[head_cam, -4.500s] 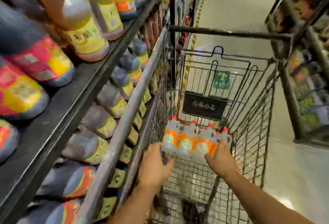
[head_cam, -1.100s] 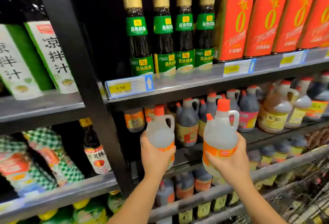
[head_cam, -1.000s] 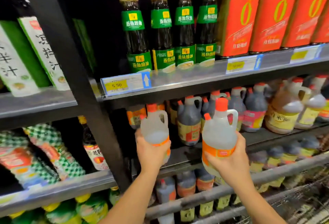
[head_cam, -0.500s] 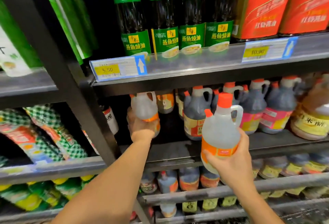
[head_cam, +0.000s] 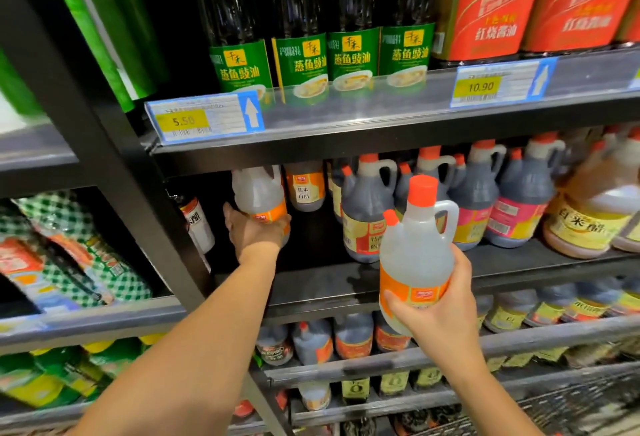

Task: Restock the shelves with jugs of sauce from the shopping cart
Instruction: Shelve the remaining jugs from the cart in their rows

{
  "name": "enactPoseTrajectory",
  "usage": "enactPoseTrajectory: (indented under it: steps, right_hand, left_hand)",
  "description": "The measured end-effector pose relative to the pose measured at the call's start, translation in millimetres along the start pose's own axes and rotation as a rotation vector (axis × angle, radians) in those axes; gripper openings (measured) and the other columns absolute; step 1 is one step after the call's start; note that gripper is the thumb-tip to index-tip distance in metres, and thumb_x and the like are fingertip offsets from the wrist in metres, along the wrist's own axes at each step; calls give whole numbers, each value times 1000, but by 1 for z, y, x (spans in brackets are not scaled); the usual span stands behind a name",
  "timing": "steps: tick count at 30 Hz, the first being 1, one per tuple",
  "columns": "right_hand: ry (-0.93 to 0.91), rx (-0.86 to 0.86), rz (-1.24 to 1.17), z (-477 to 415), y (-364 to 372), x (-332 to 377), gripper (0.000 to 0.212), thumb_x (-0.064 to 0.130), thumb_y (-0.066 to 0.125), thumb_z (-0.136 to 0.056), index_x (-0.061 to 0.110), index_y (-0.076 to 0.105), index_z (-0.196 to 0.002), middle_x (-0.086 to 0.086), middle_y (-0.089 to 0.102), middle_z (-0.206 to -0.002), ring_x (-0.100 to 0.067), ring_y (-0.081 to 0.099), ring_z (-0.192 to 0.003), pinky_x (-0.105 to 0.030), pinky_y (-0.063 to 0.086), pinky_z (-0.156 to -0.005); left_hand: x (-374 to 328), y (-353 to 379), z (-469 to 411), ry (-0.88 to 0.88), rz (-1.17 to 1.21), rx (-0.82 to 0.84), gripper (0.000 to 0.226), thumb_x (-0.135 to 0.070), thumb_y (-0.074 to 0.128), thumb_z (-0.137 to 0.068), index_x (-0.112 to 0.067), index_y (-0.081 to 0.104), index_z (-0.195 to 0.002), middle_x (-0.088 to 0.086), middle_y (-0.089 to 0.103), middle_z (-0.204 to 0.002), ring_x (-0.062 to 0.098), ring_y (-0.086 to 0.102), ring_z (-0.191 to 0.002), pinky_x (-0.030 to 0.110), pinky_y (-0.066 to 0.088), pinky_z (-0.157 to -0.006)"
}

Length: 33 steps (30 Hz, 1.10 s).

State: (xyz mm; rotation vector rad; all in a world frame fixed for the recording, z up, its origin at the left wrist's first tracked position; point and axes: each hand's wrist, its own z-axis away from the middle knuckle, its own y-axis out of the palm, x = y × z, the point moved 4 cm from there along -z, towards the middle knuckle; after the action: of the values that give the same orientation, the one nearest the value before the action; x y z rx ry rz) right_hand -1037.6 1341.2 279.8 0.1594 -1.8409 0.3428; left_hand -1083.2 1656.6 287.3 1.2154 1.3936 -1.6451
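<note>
- The right hand [head_cam: 440, 311] is nearest. Its fingers and thumb curl round the lower part of a clear jug [head_cam: 415, 255] with an orange cap and an orange label.
- This jug is upright, leaning slightly, and is held in the air in front of the middle shelf [head_cam: 519, 262], not touching it.
- Farther in, the left hand [head_cam: 254, 231] reaches into the left end of the same shelf bay. It cups a second clear jug [head_cam: 258, 193] from below and behind, with the fingers wrapped round its orange label.
- The top of that jug is hidden behind the edge of the upper shelf [head_cam: 363, 117]. I cannot tell whether its base touches the shelf board.
- Just right of it and deeper in stands a third clear jug [head_cam: 306, 189] with an orange and white label.
- Along the middle shelf to the right are dark jugs [head_cam: 367, 207] with orange caps, some with pink labels. At the far right is a yellowish jug [head_cam: 588, 214].
- On the upper shelf stand 4 dark bottles [head_cam: 311, 54] with green labels, with red-labelled bottles [head_cam: 491, 2] beside them on the right.
- The upper shelf's front edge carries 2 price tags: 5.50 [head_cam: 204, 118] and 10.90 [head_cam: 502, 84].
- Below the middle shelf runs another row of small dark jugs [head_cam: 346, 335].
- Left of the black post [head_cam: 104, 144] lie green checked packets [head_cam: 69, 245].
</note>
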Motion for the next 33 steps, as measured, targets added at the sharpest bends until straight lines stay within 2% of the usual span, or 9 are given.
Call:
enactPoseTrajectory:
  steps: [5,10,14,17,21,24,28,31,33]
  right_hand:
    - [-11,22,11,8,10,4,95,16,89,-62,40,29,-131,29,48,-112,19,52,-97,-12,47,-65]
    - [-26,59,13,21,33,14,92,16,89,-62,43,29,-127,24,49,-115,17,53,-98,-4,47,-67]
    - [-39,66,22,27,61,22,93,16,88,-63,37,28,-130,26,46,-115,21,51,-97,-2,45,-67]
    - [-33,43,45,24,84,28,90,19,89,-62,37,30,-127,24,48,-112,13,55,-96,-9,47,-67]
    - [-16,-37,67,11,113,31,88,19,88,-63,24,32,-131,13,50,-107,-4,55,-90,-8,43,-64]
    - [15,-79,85,1,133,27,87,19,89,-62,25,32,-127,21,47,-102,-4,56,-88,-8,46,-67]
    - [89,-168,124,-7,156,18,87,46,82,-46,35,32,-117,1,51,-114,-27,56,-108,-49,54,-85]
    - [89,-210,113,-13,169,14,84,43,81,-46,30,32,-113,-3,51,-112,-31,55,-109,-49,55,-83]
    - [94,-215,112,-18,176,8,81,38,82,-49,25,32,-111,-5,51,-111,-31,55,-107,-46,55,-80]
  left_hand:
    - [8,-20,22,158,89,37,114,-24,89,-65,-16,18,-153,7,32,-154,26,35,-139,38,32,-112]
    - [0,-55,72,230,123,256,80,-28,86,-71,-22,37,-134,-13,50,-114,8,49,-109,28,41,-92]
    - [2,-80,109,323,99,469,77,-34,82,-74,-32,36,-136,-18,46,-129,3,46,-119,27,38,-99]
    - [7,-105,132,369,100,549,67,-33,79,-77,-35,42,-133,-22,49,-129,-6,50,-117,18,40,-96]
    - [18,-150,144,423,81,475,39,-31,77,-79,-35,57,-113,-18,67,-103,-5,62,-99,24,50,-87]
    - [20,-179,135,447,102,355,22,-28,76,-80,-30,62,-97,-13,69,-83,3,66,-85,34,53,-80]
    - [17,-194,123,500,100,257,17,-32,74,-81,-28,59,-88,-8,61,-76,8,62,-77,26,49,-70]
    - [15,-198,110,508,102,191,28,-39,74,-78,-27,54,-94,-8,54,-82,12,59,-83,30,50,-70]
    - [15,-193,102,475,87,248,38,-40,75,-76,-30,53,-106,-13,58,-93,8,60,-91,35,53,-74]
